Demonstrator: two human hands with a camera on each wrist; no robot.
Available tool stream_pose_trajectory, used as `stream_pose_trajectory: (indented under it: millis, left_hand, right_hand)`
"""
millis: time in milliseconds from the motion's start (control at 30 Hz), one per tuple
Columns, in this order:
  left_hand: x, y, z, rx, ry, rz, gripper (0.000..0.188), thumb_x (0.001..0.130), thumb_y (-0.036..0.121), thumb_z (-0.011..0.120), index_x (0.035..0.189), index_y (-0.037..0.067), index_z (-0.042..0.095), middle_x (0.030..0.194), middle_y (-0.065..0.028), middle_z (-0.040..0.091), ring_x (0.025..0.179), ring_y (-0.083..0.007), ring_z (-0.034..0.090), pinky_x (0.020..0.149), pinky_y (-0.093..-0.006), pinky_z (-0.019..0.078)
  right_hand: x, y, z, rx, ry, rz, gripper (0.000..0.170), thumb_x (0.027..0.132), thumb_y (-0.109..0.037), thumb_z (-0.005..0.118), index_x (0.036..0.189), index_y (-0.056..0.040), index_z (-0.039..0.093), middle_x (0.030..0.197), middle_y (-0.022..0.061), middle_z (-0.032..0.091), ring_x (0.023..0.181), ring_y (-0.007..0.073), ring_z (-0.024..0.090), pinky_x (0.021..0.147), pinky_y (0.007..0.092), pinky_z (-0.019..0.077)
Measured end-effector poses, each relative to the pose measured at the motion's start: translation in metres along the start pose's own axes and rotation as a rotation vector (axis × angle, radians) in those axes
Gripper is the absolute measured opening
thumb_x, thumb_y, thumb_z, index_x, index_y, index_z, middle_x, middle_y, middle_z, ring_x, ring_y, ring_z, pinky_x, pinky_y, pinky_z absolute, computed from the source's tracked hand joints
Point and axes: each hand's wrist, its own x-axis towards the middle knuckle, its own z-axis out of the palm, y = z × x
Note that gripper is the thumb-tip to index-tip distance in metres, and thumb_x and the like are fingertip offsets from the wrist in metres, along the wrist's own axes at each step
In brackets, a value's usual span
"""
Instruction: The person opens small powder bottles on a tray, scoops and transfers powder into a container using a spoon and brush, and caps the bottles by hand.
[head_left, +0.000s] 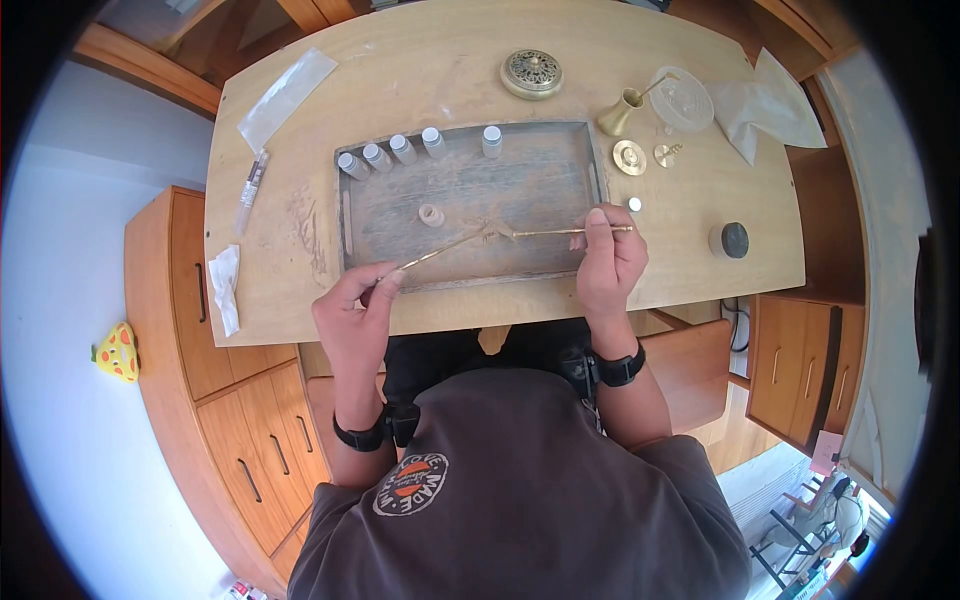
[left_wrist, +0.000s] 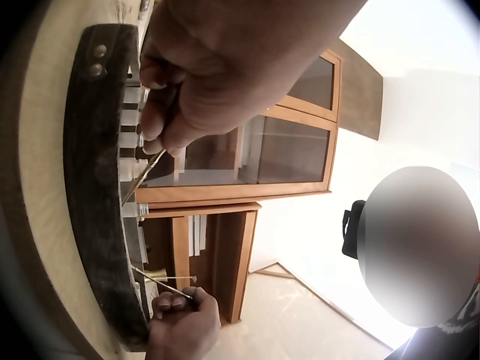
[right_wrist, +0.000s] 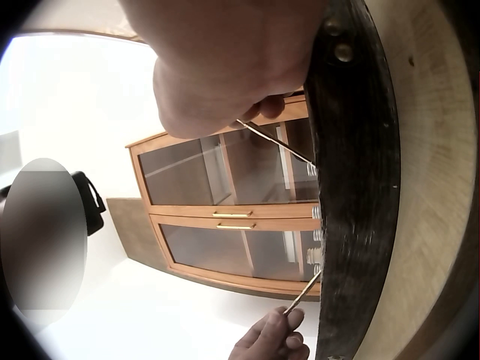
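Note:
My left hand (head_left: 352,303) pinches a slender brass rod (head_left: 440,249) between thumb and fingers, over the near left edge of the dark wooden tray (head_left: 350,205). On the right, my right hand (head_left: 612,262) grips a second brass rod (head_left: 550,233) near its outer end. Both rods slant inward, and their far ends come close together at a small heap of brownish powder (head_left: 492,230) on the tray floor. Left of the heap is a small uncapped bottle (head_left: 431,216). In both wrist views the tray wall hides the powder and the rod tips.
Several white-capped bottles (head_left: 403,149) line the tray's far side. Beyond it sit a pierced brass burner (head_left: 532,74), a brass vase (head_left: 620,112) and a clear dish (head_left: 683,100). Right of the tray are a loose white cap (head_left: 634,204) and a dark-lidded jar (head_left: 730,240).

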Motion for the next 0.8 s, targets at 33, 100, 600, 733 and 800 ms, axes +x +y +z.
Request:
stream_pose_trajectory:
  millis: [33, 100, 600, 733, 800]
  left_hand:
    - [0.0, -0.001, 0.0, -0.001, 0.0, 0.0, 0.012, 0.082, 0.004, 0.074, 0.092, 0.0, 0.074, 0.069, -0.0021, 0.065, 0.061, -0.0052, 0.049, 0.057, -0.0209, 0.0404]
    - [0.0, -0.003, 0.001, -0.025, -0.002, -0.016, 0.012, 0.082, 0.005, 0.075, 0.092, 0.0, 0.074, 0.068, -0.0013, 0.064, 0.061, -0.0048, 0.048, 0.057, -0.0208, 0.0401]
    - [-0.001, -0.008, -0.004, -0.119, -0.023, -0.005, 0.011, 0.087, 0.001, 0.068, 0.097, -0.005, 0.067, 0.079, -0.0061, 0.067, 0.07, -0.0094, 0.061, 0.066, -0.0219, 0.0492]
    - [-0.002, -0.004, -0.008, -0.147, -0.001, -0.003, 0.011, 0.088, 0.001, 0.068, 0.097, -0.005, 0.067, 0.079, -0.006, 0.067, 0.07, -0.0094, 0.061, 0.066, -0.0222, 0.0493]
    - [-0.003, -0.006, -0.011, -0.158, 0.02, 0.004, 0.012, 0.088, 0.001, 0.067, 0.097, -0.005, 0.067, 0.079, -0.0059, 0.067, 0.07, -0.0092, 0.061, 0.066, -0.0219, 0.0492]
  right_hand:
    - [0.0, 0.0, 0.0, -0.004, -0.004, -0.003, 0.016, 0.097, -0.005, 0.051, 0.083, 0.0007, 0.058, 0.066, 0.002, 0.056, 0.057, 0.0064, 0.048, 0.052, 0.0223, 0.0386]
    - [0.0, 0.0, -0.001, -0.01, -0.006, -0.009, 0.017, 0.097, -0.005, 0.05, 0.083, 0.0008, 0.058, 0.067, 0.0024, 0.057, 0.057, 0.0066, 0.048, 0.052, 0.0225, 0.0388]
    - [0.0, 0.005, -0.002, 0.273, 0.137, -0.022, 0.015, 0.099, -0.008, 0.049, 0.091, 0.0013, 0.057, 0.082, 0.0067, 0.058, 0.066, 0.0092, 0.05, 0.06, 0.0242, 0.0417]
    - [0.001, 0.007, -0.003, 0.25, 0.122, -0.034, 0.015, 0.099, -0.008, 0.048, 0.09, 0.0013, 0.056, 0.081, 0.0057, 0.057, 0.066, 0.0093, 0.049, 0.061, 0.0242, 0.0415]
    - [0.001, 0.006, -0.002, 0.228, 0.125, -0.025, 0.015, 0.099, -0.008, 0.048, 0.09, 0.0013, 0.056, 0.08, 0.0056, 0.057, 0.066, 0.0094, 0.048, 0.061, 0.0243, 0.0416]
